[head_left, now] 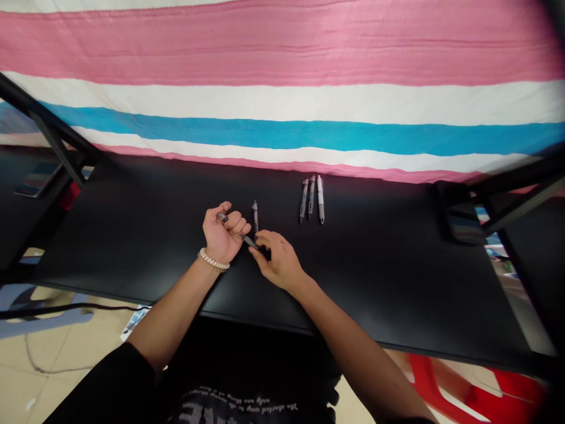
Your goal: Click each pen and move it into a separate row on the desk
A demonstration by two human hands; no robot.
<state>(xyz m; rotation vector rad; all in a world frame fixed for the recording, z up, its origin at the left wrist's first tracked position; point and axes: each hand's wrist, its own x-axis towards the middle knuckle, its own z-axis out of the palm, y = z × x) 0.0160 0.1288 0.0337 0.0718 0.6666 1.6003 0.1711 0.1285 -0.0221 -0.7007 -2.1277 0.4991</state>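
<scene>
My left hand [224,232], with a bead bracelet on the wrist, is closed in a fist round a grey pen [242,237] that pokes out toward the right. My right hand [279,259] pinches the tip end of that same pen with thumb and forefinger. Both hands rest low over the black table [388,265]. A single pen [255,215] lies upright on the table just behind my fingers. Three more pens [311,198] lie side by side farther right.
A pink, white and blue striped cloth [282,88] hangs behind the table. Black frame bars [53,132] cross at the left and right. A dark phone-like object [461,227] sits at the right, and a red plastic stool [463,377] stands below the front edge.
</scene>
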